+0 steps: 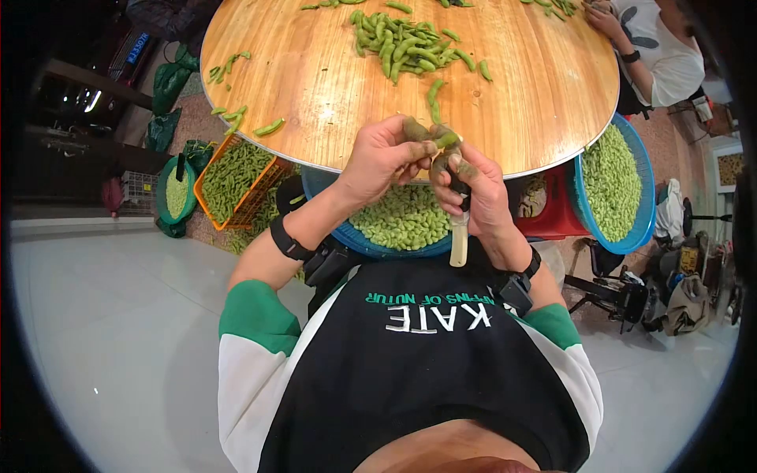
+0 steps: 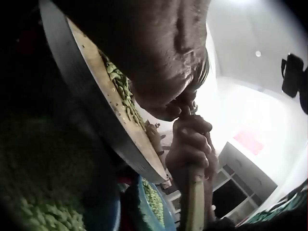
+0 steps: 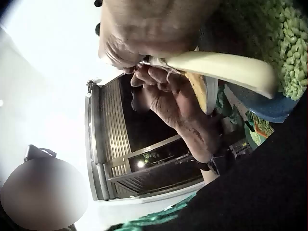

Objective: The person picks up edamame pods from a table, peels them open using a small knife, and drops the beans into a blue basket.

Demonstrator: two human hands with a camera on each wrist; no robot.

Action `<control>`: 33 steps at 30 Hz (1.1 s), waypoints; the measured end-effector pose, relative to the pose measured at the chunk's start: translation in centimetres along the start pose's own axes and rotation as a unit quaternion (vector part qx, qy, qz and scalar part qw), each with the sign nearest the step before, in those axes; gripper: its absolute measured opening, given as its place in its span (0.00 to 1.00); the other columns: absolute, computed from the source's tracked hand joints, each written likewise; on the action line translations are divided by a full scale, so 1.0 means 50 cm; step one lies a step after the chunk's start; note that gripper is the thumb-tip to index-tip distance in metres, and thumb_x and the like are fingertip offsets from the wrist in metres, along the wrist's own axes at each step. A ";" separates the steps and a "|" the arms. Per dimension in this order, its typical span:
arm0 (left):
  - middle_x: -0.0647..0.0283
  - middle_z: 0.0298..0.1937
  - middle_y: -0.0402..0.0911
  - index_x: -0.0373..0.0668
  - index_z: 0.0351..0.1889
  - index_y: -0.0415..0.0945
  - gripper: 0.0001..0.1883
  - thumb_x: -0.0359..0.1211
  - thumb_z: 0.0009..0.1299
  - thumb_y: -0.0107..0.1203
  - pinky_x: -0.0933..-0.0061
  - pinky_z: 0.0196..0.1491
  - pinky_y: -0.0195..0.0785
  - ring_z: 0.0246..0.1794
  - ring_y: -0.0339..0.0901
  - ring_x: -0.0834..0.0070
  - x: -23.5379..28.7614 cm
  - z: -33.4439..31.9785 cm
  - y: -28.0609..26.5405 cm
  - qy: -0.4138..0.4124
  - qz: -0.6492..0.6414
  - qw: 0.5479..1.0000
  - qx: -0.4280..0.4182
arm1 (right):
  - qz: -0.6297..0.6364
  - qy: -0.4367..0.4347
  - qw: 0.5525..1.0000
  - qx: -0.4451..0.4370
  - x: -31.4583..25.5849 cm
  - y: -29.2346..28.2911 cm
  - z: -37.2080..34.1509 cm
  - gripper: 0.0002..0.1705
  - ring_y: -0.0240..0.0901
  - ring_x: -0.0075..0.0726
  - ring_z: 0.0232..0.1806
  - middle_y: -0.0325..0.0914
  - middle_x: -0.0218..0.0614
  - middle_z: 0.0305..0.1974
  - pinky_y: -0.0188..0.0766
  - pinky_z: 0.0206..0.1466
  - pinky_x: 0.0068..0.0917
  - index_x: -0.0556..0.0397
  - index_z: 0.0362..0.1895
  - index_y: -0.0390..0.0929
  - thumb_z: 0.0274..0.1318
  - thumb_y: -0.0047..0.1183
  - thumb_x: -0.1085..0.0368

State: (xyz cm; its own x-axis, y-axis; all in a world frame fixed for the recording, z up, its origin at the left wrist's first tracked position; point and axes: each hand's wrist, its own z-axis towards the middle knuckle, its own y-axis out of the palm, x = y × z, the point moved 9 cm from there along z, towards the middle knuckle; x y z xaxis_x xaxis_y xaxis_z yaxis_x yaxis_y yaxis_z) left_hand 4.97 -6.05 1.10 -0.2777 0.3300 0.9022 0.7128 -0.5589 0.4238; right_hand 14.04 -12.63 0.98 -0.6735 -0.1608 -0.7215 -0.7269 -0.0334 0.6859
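Note:
In the head view both hands meet over the near edge of the round wooden table. The left hand pinches a green pod between thumb and fingers. Against the pod's other end is the right hand, its fingers curled round a tool with a pale handle that points down toward the chest. The tool's working end is hidden by the fingers. In the right wrist view the handle juts out from under the right hand. Below the hands sits a blue basin of shelled beans.
A pile of pods lies on the table, with a few loose pods near its left edge. An orange crate stands at left, a blue basin at right. Another person sits at the far right.

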 end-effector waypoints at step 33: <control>0.65 0.24 0.79 0.36 0.34 0.76 0.08 0.31 0.71 0.50 0.81 0.21 0.62 0.21 0.72 0.84 -0.001 -0.035 -0.015 -0.039 0.192 0.980 0.040 | -0.165 -0.009 0.985 0.042 0.023 -0.029 0.006 0.19 0.60 0.16 0.19 0.72 0.30 0.31 0.54 0.17 0.13 0.57 0.60 0.67 0.65 0.45 0.67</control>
State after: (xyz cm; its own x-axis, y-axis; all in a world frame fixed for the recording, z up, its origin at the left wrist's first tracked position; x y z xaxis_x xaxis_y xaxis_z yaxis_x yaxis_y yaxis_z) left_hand 3.32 -6.96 0.89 0.0692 0.1656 0.9838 0.8038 -0.5934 0.0433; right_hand 14.31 -12.47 -0.87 -0.3995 -0.1366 -0.9065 -0.9152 0.0018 0.4031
